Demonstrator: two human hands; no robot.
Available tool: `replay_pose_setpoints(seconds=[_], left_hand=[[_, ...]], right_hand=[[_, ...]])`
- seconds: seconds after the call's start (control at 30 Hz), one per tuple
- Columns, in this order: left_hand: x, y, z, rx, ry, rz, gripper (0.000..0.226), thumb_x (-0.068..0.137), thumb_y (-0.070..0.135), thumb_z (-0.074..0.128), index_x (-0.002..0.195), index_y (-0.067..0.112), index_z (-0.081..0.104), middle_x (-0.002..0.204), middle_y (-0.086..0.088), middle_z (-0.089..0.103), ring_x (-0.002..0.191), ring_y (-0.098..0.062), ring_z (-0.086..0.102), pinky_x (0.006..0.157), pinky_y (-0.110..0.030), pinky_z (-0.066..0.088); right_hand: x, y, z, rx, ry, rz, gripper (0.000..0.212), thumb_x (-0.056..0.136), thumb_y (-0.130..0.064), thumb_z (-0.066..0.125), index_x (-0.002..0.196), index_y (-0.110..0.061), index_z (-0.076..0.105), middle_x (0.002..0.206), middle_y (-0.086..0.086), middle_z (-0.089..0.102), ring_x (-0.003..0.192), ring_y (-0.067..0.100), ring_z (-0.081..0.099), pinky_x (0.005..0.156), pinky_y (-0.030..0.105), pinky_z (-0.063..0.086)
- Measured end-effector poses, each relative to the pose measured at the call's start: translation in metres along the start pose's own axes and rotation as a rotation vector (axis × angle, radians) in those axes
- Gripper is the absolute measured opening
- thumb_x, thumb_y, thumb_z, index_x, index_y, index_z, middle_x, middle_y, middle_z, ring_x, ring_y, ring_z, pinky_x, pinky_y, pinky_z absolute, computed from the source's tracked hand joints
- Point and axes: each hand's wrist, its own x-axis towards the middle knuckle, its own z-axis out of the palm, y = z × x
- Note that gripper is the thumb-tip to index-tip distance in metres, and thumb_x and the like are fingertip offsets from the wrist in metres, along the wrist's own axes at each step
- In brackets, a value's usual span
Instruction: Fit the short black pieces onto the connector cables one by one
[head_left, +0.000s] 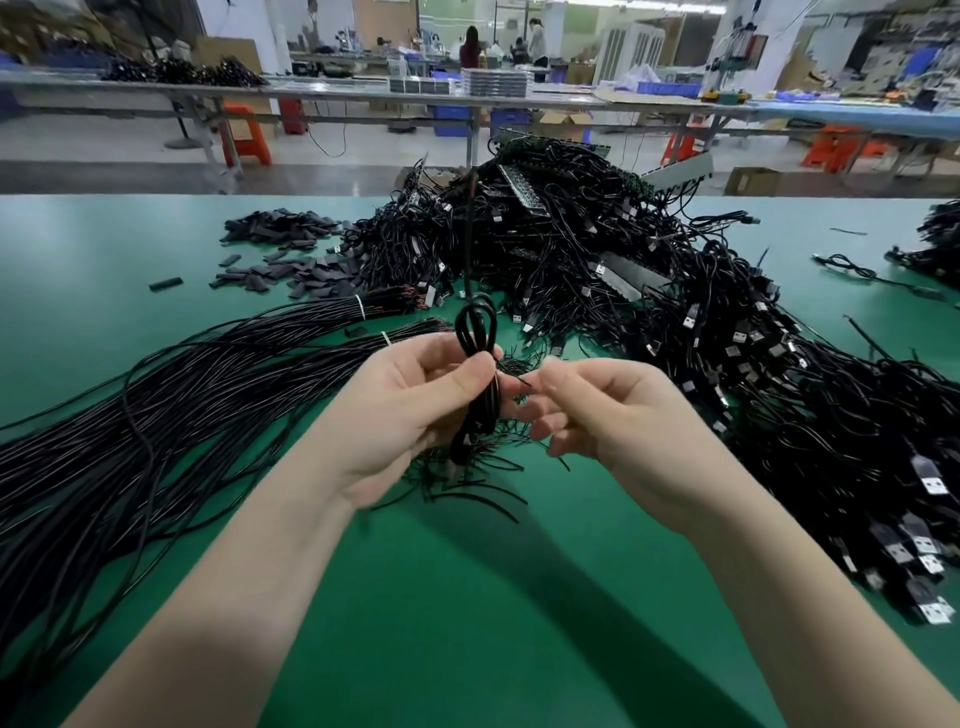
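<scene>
A single wide-angle head-worn view looks forward and down, close above the left hand (415, 410) and right hand (613, 421); the flat green work table (467, 597) stretches beyond them toward the hall.

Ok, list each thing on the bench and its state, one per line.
Left hand: grips a looped black cable.
Looped black cable: held upright.
Right hand: fingers curled, pinching a thin wire end.
Bundled cables: tied, lying flat.
USB cable pile: tangled heap.
Short black pieces: scattered loose.
</scene>
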Motion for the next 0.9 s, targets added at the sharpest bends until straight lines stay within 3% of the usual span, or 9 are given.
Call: replay_pose_setpoints(seconds=[0.2,0.33,0.53,0.67,0.77,0.83,0.9], left_hand=[[0.001,-0.007,0.001,0.171,-0.020,0.027,0.011,0.070,0.039,0.074,0.081,0.035,0.076,0.078,0.003,0.073,0.073,-0.009,0.065,0.053,-0.012,0.043],[0.003,-0.009,0.001,0.222,-0.015,0.054,0.009,0.074,0.036,0.077,0.083,0.037,0.076,0.083,0.009,0.074,0.072,-0.001,0.065,0.056,-0.013,0.047],[0.003,-0.009,-0.002,0.279,-0.007,0.093,0.012,0.074,0.040,0.076,0.086,0.037,0.077,0.087,0.008,0.076,0.075,-0.003,0.065,0.057,-0.016,0.049],[0.005,-0.011,0.002,0.302,0.042,0.095,0.008,0.078,0.039,0.075,0.079,0.032,0.077,0.070,0.011,0.066,0.062,-0.006,0.051,0.050,-0.017,0.040],[0.006,-0.009,0.001,0.230,0.048,-0.050,0.013,0.075,0.039,0.075,0.073,0.026,0.076,0.062,0.007,0.058,0.054,-0.008,0.050,0.044,-0.016,0.037],[0.005,-0.008,0.001,0.118,0.018,-0.197,0.014,0.070,0.036,0.080,0.069,0.023,0.075,0.067,0.003,0.060,0.052,-0.008,0.056,0.043,-0.017,0.039],[0.006,-0.008,0.001,0.059,0.018,-0.258,0.015,0.065,0.036,0.082,0.066,0.023,0.075,0.069,0.002,0.060,0.051,-0.008,0.056,0.047,-0.019,0.040]], right_hand=[[0.000,0.002,0.005,0.072,0.079,0.083,0.018,0.065,-0.039,0.075,0.071,-0.022,0.078,0.067,-0.006,0.069,0.063,0.006,0.061,0.060,0.016,0.049],[-0.001,0.001,0.008,0.091,0.005,0.110,0.013,0.067,-0.037,0.074,0.072,-0.026,0.079,0.067,-0.008,0.069,0.062,0.003,0.060,0.059,0.016,0.048],[-0.001,0.002,0.012,0.179,0.058,0.100,0.007,0.069,-0.026,0.075,0.069,-0.019,0.077,0.063,-0.007,0.066,0.060,0.006,0.058,0.060,0.017,0.049],[0.001,0.006,0.014,-0.063,0.227,-0.181,0.005,0.078,-0.008,0.078,0.078,-0.012,0.075,0.068,-0.005,0.071,0.062,0.004,0.061,0.061,0.017,0.048],[0.003,0.013,0.013,-0.690,0.370,-0.706,0.007,0.081,-0.001,0.074,0.082,-0.009,0.075,0.077,-0.001,0.071,0.073,0.014,0.064,0.070,0.027,0.051],[0.005,0.018,0.010,-1.038,0.355,-1.054,0.010,0.083,0.009,0.066,0.080,0.002,0.073,0.076,0.011,0.067,0.070,0.028,0.060,0.069,0.035,0.049],[0.007,0.021,0.008,-1.131,0.333,-1.135,0.012,0.085,0.010,0.062,0.083,0.004,0.072,0.077,0.013,0.066,0.070,0.031,0.057,0.070,0.035,0.048]])
